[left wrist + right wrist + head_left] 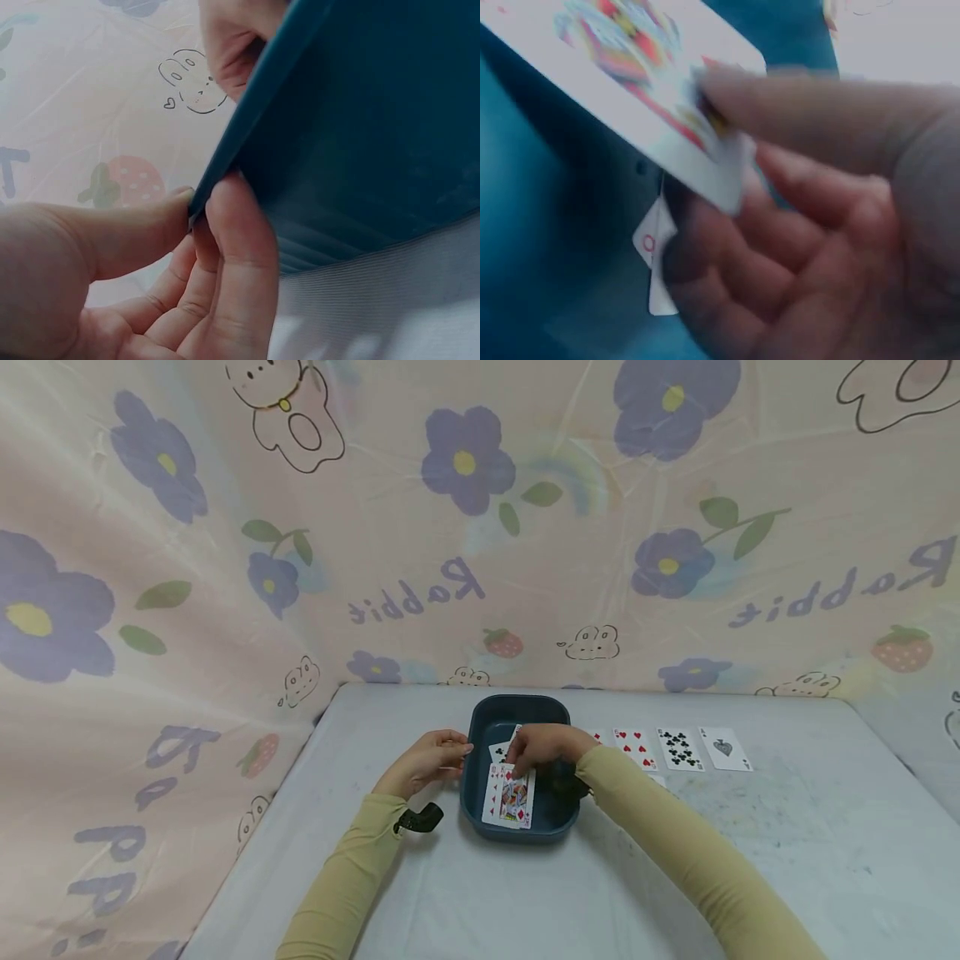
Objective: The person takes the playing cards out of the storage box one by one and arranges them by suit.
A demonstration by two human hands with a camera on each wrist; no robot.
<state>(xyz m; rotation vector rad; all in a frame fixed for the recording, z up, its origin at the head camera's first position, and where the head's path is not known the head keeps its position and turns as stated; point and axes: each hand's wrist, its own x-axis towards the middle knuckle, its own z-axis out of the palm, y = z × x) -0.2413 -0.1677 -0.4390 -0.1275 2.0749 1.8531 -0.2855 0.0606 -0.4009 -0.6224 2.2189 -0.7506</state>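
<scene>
My left hand (427, 762) pinches the left rim of a dark blue rectangular tray (517, 837); in the left wrist view the thumb lies on one side of the rim (262, 97) and the fingers on the other. Over the tray, my right hand (546, 745) pinches a face playing card (622, 60) between thumb and fingers, blurred in the right wrist view. From the head, this face card with red diamonds (515, 797) overlaps a red number card (491, 795). Beneath, more cards (498, 752) lie inside the tray, partly hidden by the right hand.
Right of the tray, a row of face-up cards lies on the white-covered table (787, 843): a hearts card (634, 748), a clubs card (680, 749) and an ace of spades (725, 748). Another red card (596, 739) is partly hidden by the right arm. A patterned curtain (450, 543) stands behind.
</scene>
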